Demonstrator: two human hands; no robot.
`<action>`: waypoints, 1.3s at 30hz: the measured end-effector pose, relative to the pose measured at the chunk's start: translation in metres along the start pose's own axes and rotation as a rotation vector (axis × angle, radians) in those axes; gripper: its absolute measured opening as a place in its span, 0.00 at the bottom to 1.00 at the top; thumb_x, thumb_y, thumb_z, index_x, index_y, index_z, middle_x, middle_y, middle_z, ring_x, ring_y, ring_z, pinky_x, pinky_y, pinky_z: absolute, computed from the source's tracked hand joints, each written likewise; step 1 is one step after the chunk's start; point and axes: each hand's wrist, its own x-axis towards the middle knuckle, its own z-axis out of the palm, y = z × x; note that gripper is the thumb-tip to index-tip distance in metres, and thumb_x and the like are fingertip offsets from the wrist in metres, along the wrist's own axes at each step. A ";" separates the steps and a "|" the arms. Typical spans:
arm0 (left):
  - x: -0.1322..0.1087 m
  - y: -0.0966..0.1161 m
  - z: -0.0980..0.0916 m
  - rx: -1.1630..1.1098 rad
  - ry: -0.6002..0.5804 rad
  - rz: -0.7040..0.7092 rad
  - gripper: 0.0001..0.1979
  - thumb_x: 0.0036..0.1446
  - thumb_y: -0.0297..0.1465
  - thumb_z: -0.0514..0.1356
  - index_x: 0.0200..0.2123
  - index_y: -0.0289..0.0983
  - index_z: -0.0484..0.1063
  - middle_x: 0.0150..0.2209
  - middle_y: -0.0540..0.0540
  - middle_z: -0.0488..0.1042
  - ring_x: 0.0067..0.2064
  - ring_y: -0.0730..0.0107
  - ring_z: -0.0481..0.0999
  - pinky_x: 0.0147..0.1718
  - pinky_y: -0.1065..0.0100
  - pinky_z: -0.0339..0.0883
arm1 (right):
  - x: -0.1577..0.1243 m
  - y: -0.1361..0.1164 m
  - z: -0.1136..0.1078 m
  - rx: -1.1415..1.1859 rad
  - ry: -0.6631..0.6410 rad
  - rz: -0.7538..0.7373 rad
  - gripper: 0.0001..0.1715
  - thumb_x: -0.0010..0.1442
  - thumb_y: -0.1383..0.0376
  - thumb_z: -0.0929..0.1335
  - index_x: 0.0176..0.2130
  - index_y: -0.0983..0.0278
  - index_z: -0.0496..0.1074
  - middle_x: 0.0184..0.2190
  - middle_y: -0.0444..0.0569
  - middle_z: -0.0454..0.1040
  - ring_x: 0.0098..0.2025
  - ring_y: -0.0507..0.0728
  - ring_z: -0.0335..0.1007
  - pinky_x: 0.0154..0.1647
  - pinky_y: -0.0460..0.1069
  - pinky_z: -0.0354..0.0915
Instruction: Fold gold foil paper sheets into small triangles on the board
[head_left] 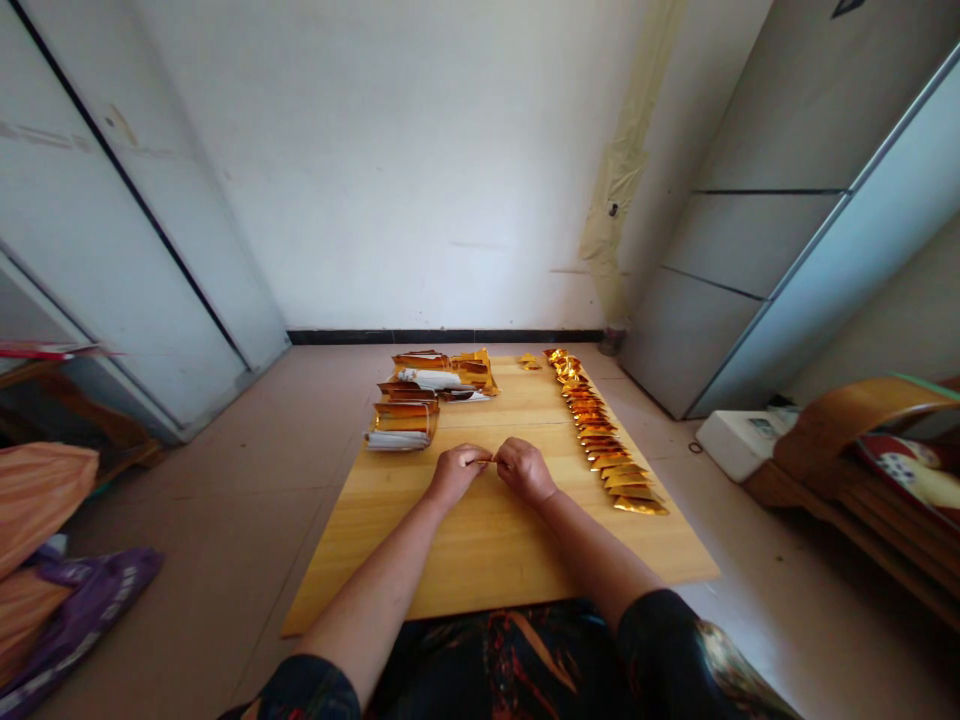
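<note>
My left hand [454, 474] and my right hand [525, 470] meet over the middle of the wooden table [480, 560]. Between their pinched fingers is a small gold piece [489, 461], mostly hidden by the fingers. Beyond my left hand lie bundles of flat gold and white packets [403, 425], with more gold packets [442, 370] behind them. To the right of my right hand, a long row of folded gold packets [600, 440] overlaps along the table's right side. A few small gold pieces [529, 362] rest near the far edge.
A white wall [450, 180] stands behind the table. At the right are a grey refrigerator [742, 220], a white box [739, 443] and wooden furniture [855, 480]. Orange and purple bags [82, 600] lie at the lower left.
</note>
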 end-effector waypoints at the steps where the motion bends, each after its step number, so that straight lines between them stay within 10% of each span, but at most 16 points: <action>1: 0.000 -0.002 0.000 0.051 0.000 0.032 0.14 0.45 0.18 0.58 0.29 0.39 0.79 0.35 0.48 0.78 0.40 0.68 0.75 0.43 0.67 0.67 | -0.002 0.000 0.002 -0.030 0.000 -0.022 0.09 0.52 0.76 0.65 0.27 0.65 0.72 0.26 0.48 0.70 0.30 0.53 0.64 0.33 0.45 0.57; 18: -0.021 -0.005 -0.007 0.488 -0.117 0.264 0.08 0.50 0.24 0.58 0.26 0.37 0.77 0.33 0.45 0.70 0.36 0.70 0.70 0.37 0.70 0.65 | -0.007 -0.006 -0.005 -0.125 -0.290 -0.196 0.11 0.59 0.71 0.64 0.28 0.65 0.74 0.28 0.49 0.70 0.31 0.53 0.63 0.35 0.47 0.57; 29: -0.029 0.009 -0.024 0.519 -0.340 0.457 0.14 0.58 0.24 0.51 0.40 0.39 0.76 0.41 0.43 0.76 0.44 0.65 0.69 0.45 0.62 0.61 | -0.004 -0.006 -0.016 0.107 -0.360 0.118 0.15 0.51 0.76 0.65 0.31 0.62 0.79 0.32 0.49 0.76 0.34 0.52 0.71 0.37 0.44 0.63; 39: -0.030 0.006 -0.024 0.610 -0.297 0.397 0.15 0.55 0.24 0.54 0.40 0.44 0.77 0.43 0.46 0.77 0.44 0.64 0.72 0.45 0.60 0.60 | 0.029 -0.017 -0.009 0.023 -0.485 0.497 0.08 0.41 0.62 0.74 0.27 0.60 0.76 0.28 0.48 0.77 0.29 0.55 0.71 0.24 0.45 0.58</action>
